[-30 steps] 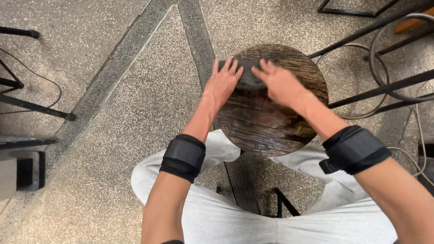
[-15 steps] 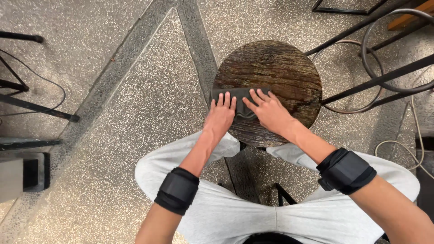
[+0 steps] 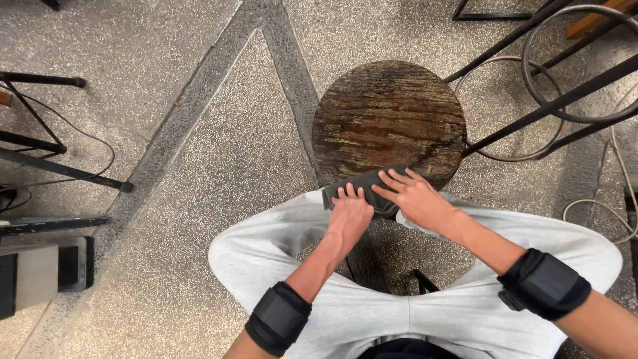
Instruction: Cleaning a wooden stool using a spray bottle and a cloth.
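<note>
**Operator:** What has changed?

**Guide:** Your hands have drawn the dark cloth (image 3: 362, 183) from the middle of the round wooden stool (image 3: 389, 119) back to its near rim, just above your knees. The cloth now overhangs that edge.

**Operator:** Finger state?

**Guide:** Your left hand (image 3: 350, 214) and right hand (image 3: 415, 198) both lie flat, fingers extended, pressing the cloth down. Neither hand is clenched around it. The seat beyond is bare.

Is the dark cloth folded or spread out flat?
Folded or bunched: the dark cloth forms a narrow strip at the stool's near edge, under the left hand and right hand.
</note>
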